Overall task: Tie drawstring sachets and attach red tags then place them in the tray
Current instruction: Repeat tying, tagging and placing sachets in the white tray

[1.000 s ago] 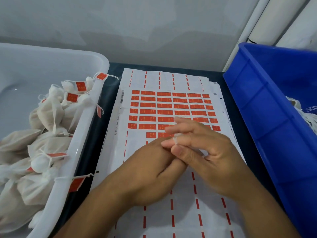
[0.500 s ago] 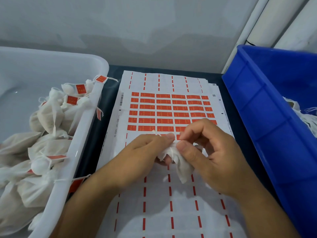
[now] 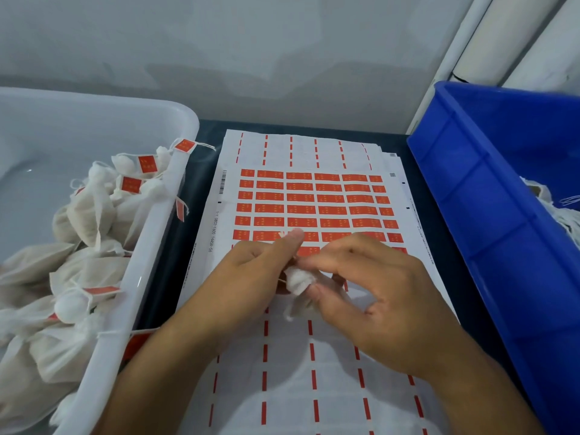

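While a small white sachet is held above the label sheet, it is pinched from both sides at its gathered neck. The left hand is curled round the sachet's left side, its thumb raised with a short end of string just beside the thumb tip; its grip is closed on the sachet. The right hand meets it from the right, the forefinger and thumb pinching the bunched cloth, the other fingers loosely bent; its grip is likewise closed on the sachet. The sachet's loose cloth hangs down below the fingers, just over the sheet.

The sheet is laid on the dark desk between two bins, on top of further sheets whose edges show at the far right corner. Rows of red tags are printed across its upper middle, partly hidden by the hands; the near part carries only red dashes. A barcode is seen at its left edge.

To the left, a white tray is filled with finished sachets, several bearing red tags, some of which hang over the rim on strings. To the right, a blue bin is placed close beside the sheet, with white cloth and strings seen inside at the frame's edge. Behind the desk a pale wall is seen.
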A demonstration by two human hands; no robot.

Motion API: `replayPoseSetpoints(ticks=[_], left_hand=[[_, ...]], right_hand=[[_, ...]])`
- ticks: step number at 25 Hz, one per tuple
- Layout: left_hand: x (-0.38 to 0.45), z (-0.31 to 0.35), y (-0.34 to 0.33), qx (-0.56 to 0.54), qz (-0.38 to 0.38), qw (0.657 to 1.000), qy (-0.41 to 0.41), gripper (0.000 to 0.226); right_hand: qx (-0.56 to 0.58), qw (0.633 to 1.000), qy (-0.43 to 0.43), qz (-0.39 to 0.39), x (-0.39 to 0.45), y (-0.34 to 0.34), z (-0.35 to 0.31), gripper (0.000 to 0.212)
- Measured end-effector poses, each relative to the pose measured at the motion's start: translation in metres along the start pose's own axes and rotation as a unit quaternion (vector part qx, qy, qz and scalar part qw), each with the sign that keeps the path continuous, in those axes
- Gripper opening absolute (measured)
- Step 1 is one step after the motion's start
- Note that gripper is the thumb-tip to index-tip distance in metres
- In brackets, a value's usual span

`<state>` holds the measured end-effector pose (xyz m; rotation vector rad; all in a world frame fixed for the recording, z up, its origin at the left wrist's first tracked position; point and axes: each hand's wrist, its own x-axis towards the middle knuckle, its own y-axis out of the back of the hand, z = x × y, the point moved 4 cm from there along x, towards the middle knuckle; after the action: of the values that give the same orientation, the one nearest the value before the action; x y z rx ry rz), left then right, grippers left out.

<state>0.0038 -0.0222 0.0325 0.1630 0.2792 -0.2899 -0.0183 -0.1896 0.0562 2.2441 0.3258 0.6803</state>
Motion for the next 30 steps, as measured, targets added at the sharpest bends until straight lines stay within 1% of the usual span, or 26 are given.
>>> replayPoseSetpoints(ticks=[2, 3, 5, 6, 7, 8, 9, 10, 12, 14, 16, 18, 20, 22, 24, 26, 27, 29, 30], left_hand=[[0.002, -0.005, 0.002, -0.030, -0.019, 0.999, 0.025, 0.052], [0.003, -0.009, 0.003, -0.053, -0.030, 0.998, 0.032, 0.050], [0.005, 0.000, -0.003, -0.063, -0.052, 0.996, 0.030, 0.033], [0.005, 0.005, -0.007, -0.040, -0.069, 0.996, 0.038, 0.026], [0.004, 0.007, -0.010, -0.001, -0.092, 0.995, 0.043, 0.023], [0.004, 0.008, -0.011, 0.034, -0.113, 0.993, 0.029, 0.024], [0.002, 0.010, -0.012, 0.046, -0.123, 0.991, -0.013, 0.023], [-0.001, 0.014, -0.012, 0.042, -0.114, 0.991, -0.059, 0.019], [-0.008, 0.020, -0.009, 0.033, -0.055, 0.992, -0.112, 0.021], [-0.008, 0.020, -0.009, 0.046, 0.005, 0.990, -0.135, 0.028], [-0.008, 0.022, -0.010, 0.064, 0.045, 0.983, -0.164, 0.030], [-0.009, 0.023, -0.009, 0.080, 0.086, 0.973, -0.197, 0.027], [-0.010, 0.023, -0.008, 0.090, 0.121, 0.965, -0.212, 0.021], [-0.011, 0.021, -0.009, 0.107, 0.146, 0.961, -0.211, 0.012], [-0.011, 0.019, -0.010, 0.123, 0.161, 0.958, -0.201, 0.009], [-0.010, 0.017, -0.011, 0.125, 0.159, 0.961, -0.189, 0.011], [-0.009, 0.016, -0.011, 0.125, 0.157, 0.962, -0.185, 0.011], [-0.008, 0.017, -0.010, 0.129, 0.152, 0.963, -0.182, 0.011], [-0.007, 0.017, -0.011, 0.134, 0.152, 0.963, -0.180, 0.012]], right_hand=[[-0.006, 1.000, 0.000, 0.001, -0.001, 0.002, 0.003, 0.034], [-0.007, 1.000, -0.004, 0.006, -0.002, 0.004, 0.004, 0.035], [-0.019, 0.999, -0.015, 0.030, -0.002, 0.008, 0.008, 0.031], [-0.023, 0.999, -0.019, 0.045, -0.001, 0.010, 0.009, 0.028], [-0.021, 0.998, -0.021, 0.057, 0.000, 0.011, 0.010, 0.024], [-0.016, 0.997, -0.023, 0.068, 0.000, 0.012, 0.010, 0.020], [-0.011, 0.997, -0.025, 0.078, 0.000, 0.013, 0.010, 0.016], [-0.003, 0.996, -0.030, 0.089, 0.000, 0.013, 0.010, 0.014], [0.019, 0.993, -0.042, 0.113, 0.001, 0.014, 0.006, 0.010], [0.048, 0.988, -0.062, 0.133, 0.003, 0.013, 0.002, 0.010], [0.098, 0.979, -0.102, 0.144, 0.003, 0.011, 0.001, 0.006], [0.150, 0.968, -0.148, 0.137, 0.002, 0.007, 0.003, 0.006], [0.206, 0.953, -0.187, 0.121, 0.002, 0.004, 0.005, 0.011], [0.268, 0.928, -0.241, 0.098, 0.001, -0.002, 0.009, 0.020], [0.332, 0.888, -0.308, 0.077, -0.001, -0.009, 0.016, 0.019], [0.414, 0.835, -0.358, 0.062, -0.003, -0.014, 0.019, 0.019], [0.468, 0.801, -0.369, 0.057, -0.003, -0.016, 0.019, 0.020], [0.563, 0.737, -0.372, 0.039, -0.003, -0.020, 0.015, 0.025], [0.597, 0.711, -0.371, 0.031, -0.004, -0.021, 0.013, 0.031]])
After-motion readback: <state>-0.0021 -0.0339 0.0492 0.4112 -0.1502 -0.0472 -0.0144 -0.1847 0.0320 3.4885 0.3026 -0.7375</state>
